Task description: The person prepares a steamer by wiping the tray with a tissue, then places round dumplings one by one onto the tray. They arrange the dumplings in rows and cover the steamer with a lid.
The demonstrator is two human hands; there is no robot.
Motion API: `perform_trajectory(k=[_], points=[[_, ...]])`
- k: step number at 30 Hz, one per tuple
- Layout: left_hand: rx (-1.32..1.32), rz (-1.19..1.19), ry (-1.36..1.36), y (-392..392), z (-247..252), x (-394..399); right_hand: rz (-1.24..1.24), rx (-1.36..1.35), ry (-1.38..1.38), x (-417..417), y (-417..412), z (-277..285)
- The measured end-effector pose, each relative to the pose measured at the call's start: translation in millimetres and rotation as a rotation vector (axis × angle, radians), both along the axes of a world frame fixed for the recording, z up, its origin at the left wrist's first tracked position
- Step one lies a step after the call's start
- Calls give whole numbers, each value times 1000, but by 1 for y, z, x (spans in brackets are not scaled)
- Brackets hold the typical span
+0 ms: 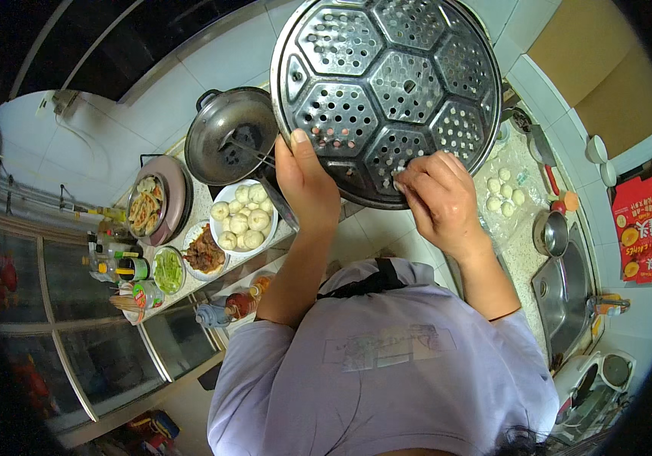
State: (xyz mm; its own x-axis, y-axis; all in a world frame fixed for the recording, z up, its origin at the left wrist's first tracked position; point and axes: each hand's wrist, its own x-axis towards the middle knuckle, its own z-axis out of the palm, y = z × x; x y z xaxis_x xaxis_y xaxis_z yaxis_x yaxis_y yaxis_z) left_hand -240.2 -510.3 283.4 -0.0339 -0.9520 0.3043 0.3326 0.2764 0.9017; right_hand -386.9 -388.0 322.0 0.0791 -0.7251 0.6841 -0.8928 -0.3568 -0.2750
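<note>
A round perforated metal steamer tray point(406, 85) is held up and tilted in front of me. My left hand point(308, 176) grips its lower left rim, thumb on the near face and the fingers mostly hidden. At its lower edge, the fingertips of my right hand point(443, 199) are pinched together against the perforated face; a small pale bit shows at them, too small to name. Left of the tray, a wok point(232, 137) has a metal utensil point(249, 149) lying in it. White round buns point(239, 223) fill a bowl point(274, 228) close to my left forearm.
The left counter holds a plate of browned dumplings point(146, 208), sliced green vegetables point(168, 271), a dark cooked dish point(205, 251) and bottles point(106, 268). On the right lie dough pieces point(505, 191) on plastic film, a red-handled knife point(548, 162), a metal bowl point(551, 233) and a sink point(559, 302).
</note>
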Motion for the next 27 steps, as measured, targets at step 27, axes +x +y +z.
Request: perform_trajectory(k=[27], points=[[-68,163,-77,-8,-6,-4,-299,129,-229,9,14,-24]])
